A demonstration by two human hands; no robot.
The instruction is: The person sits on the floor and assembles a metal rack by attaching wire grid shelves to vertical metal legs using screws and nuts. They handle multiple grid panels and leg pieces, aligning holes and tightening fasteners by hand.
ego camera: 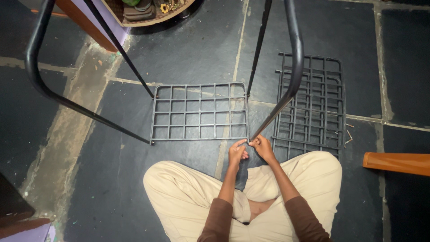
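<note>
A: Hands first. Left hand (237,151) and right hand (262,148) both at the near right corner of the grid shelf (199,112), fingers bunched, pinching at the spot where the tube leg (293,67) meets that corner. What exactly sits between the fingertips is too small to tell.

B: Shelf look?

A: Dark grey rectangular grid, thin bars, square cells in rows, rounded corners. Lies flat on the floor (188,49), right in front of the person's crossed legs (188,197).

B: Frame?

A: Black metal tubing. Thick bent tube on the right comes down to the pinched corner; another thick tube (40,76) curves from the upper left down to the shelf's near left corner. Two thinner rods reach the far corners.

B: Anything else nearby?

A: Stack of similar grid shelves (313,103) just right of the first one, lying flat, partly overlapping each other. Few small screws (348,133) on the floor at its right edge. Orange wooden piece (396,163) far right. Floor is dark stone slabs with pale joints. Person wears beige trousers and brown sleeves.
</note>
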